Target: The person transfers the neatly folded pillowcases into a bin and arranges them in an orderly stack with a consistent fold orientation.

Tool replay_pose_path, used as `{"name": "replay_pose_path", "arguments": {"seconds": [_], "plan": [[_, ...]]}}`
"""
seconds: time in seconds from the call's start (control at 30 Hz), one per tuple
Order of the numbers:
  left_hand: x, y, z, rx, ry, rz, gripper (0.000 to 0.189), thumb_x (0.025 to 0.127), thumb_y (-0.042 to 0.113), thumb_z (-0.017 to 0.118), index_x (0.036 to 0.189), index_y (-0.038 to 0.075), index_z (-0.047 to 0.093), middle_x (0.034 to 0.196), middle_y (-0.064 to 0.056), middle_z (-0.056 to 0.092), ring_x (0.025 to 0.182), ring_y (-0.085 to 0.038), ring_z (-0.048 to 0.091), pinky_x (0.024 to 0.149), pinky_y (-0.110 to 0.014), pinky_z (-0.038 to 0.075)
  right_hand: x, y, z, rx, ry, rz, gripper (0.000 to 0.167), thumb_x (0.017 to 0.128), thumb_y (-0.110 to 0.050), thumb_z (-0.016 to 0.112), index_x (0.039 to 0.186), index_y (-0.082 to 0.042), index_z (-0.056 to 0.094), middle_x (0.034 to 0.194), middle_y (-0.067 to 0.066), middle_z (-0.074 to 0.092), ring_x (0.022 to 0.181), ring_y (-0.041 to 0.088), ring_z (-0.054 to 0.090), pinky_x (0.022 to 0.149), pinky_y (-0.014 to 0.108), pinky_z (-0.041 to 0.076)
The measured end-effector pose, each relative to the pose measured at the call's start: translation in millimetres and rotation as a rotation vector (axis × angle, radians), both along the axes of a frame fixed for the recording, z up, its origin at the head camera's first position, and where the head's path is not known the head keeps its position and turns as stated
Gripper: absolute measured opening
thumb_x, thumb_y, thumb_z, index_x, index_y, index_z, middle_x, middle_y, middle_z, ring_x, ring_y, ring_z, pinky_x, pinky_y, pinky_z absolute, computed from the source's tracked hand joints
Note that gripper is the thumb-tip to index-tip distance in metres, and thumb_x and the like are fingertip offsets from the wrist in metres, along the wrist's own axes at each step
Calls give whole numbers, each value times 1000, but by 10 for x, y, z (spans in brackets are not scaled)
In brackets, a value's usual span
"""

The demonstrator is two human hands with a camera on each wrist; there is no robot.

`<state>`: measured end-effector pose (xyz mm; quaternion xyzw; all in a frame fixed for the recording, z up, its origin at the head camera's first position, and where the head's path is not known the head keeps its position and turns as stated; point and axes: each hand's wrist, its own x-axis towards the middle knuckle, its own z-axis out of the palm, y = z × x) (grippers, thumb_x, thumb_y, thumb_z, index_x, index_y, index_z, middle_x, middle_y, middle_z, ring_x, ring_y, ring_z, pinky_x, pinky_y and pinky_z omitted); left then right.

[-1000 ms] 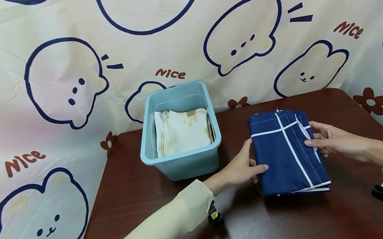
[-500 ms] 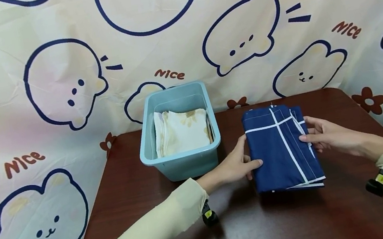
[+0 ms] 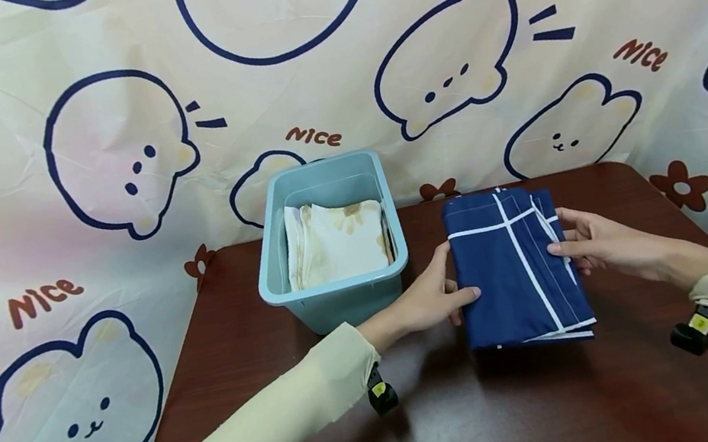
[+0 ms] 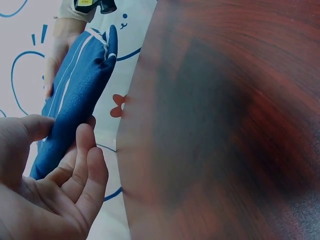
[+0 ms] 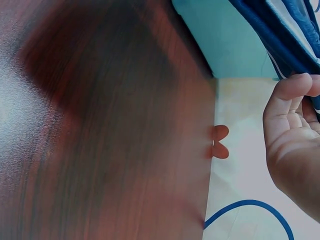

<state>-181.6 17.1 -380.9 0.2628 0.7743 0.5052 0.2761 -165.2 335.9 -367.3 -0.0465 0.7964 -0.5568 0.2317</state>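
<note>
A folded navy cloth [image 3: 508, 274] with white lines is held up above the table between both hands. My left hand [image 3: 431, 294] pinches its left edge, thumb on the front face and fingers behind. On the opposite edge my right hand [image 3: 608, 242] grips the folded layers, thumb in front. In the left wrist view the cloth [image 4: 75, 95] appears edge-on as a thick folded bundle, clear of the tabletop, with the left hand [image 4: 55, 185] around its near edge. The right wrist view shows the right hand [image 5: 297, 135] under the cloth's layered edge [image 5: 285, 35].
A light blue plastic bin [image 3: 346, 303] stands on the table left of the cloth. Inside it sit folded cream cloths [image 3: 346, 241] with a floral print, upright toward the front. The dark red-brown wooden table [image 3: 497, 422] meets a cartoon-printed curtain [image 3: 279, 101] at the back.
Both hands have moved the navy cloth slightly up and to the left in the head view, toward the back of the table. The bin and its contents have stayed put.
</note>
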Motion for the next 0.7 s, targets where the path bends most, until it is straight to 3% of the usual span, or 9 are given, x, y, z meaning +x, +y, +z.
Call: {"name": "replay_pose_path", "arguments": {"seconds": [0.13, 0.37, 0.7], "plan": [[-3, -16, 43, -7, 8, -2, 81, 100, 21, 64, 160, 26, 9, 86, -12, 73, 70, -45, 68, 57, -29, 54, -11, -15, 22, -5, -1, 4, 68, 106, -24, 53, 157, -12, 10, 111, -4, 75, 73, 15, 61, 66, 30, 53], [-29, -50, 93, -17, 19, -10, 81, 101, 23, 63, 160, 27, 8, 89, -12, 73, 57, -20, 65, 58, -31, 55, -30, -59, 72, -16, 3, 13, 66, 105, -22, 54, 156, -13, 13, 112, -5, 75, 71, 14, 61, 65, 30, 52], [-51, -111, 224, -11, 43, -20, 81, 102, 23, 62, 161, 25, 7, 102, -18, 73, 59, -21, 66, 58, -30, 55, -80, -117, 154, -23, 14, 17, 68, 105, -23, 54, 157, -13, 12, 112, -6, 75, 76, 16, 65, 66, 30, 54]]}}
